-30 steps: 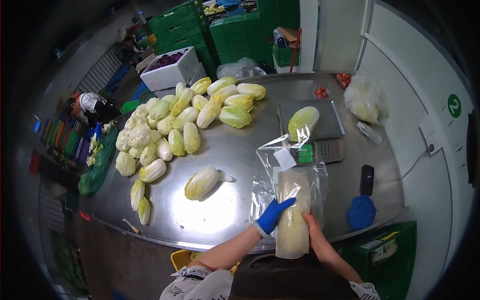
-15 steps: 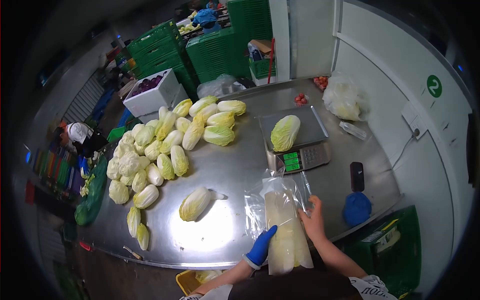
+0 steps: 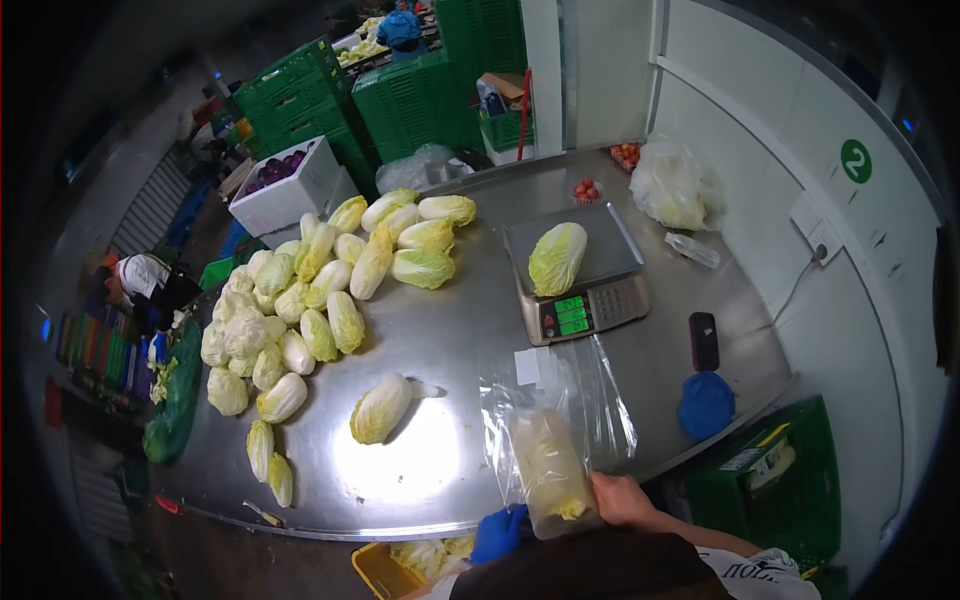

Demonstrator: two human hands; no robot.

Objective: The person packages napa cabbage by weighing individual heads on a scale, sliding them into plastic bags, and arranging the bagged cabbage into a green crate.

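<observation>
A napa cabbage in a clear plastic bag (image 3: pixel 552 465) lies at the table's front edge, close to my body. My left hand (image 3: pixel 497 535), in a blue glove, is at its lower left side, fingers partly hidden. My bare right hand (image 3: pixel 622 500) closes on its lower right side. Beyond it, a clear plastic film (image 3: pixel 608 400) with a white label (image 3: pixel 527 366) spreads over the table. An unwrapped napa cabbage (image 3: pixel 557 259) rests on the weighing scale (image 3: pixel 590 308), whose green display is lit. Another napa cabbage (image 3: pixel 382 409) lies to the left on the steel table (image 3: pixel 440 330).
Several napa cabbages (image 3: pixel 320 275) are heaped at the left. A knife (image 3: pixel 263 514) sits at the front edge. At right are a dark device (image 3: pixel 704 341), a blue bundle (image 3: pixel 706 405) and a green crate (image 3: pixel 815 480). A yellow crate (image 3: pixel 375 572) stands below; a co-worker (image 3: pixel 150 280) bends at far left.
Both hands and the bagged cabbage have drawn nearer my body. The cabbage's leafy tip now shows toward me, and the film lies more spread out. My view has shifted slightly.
</observation>
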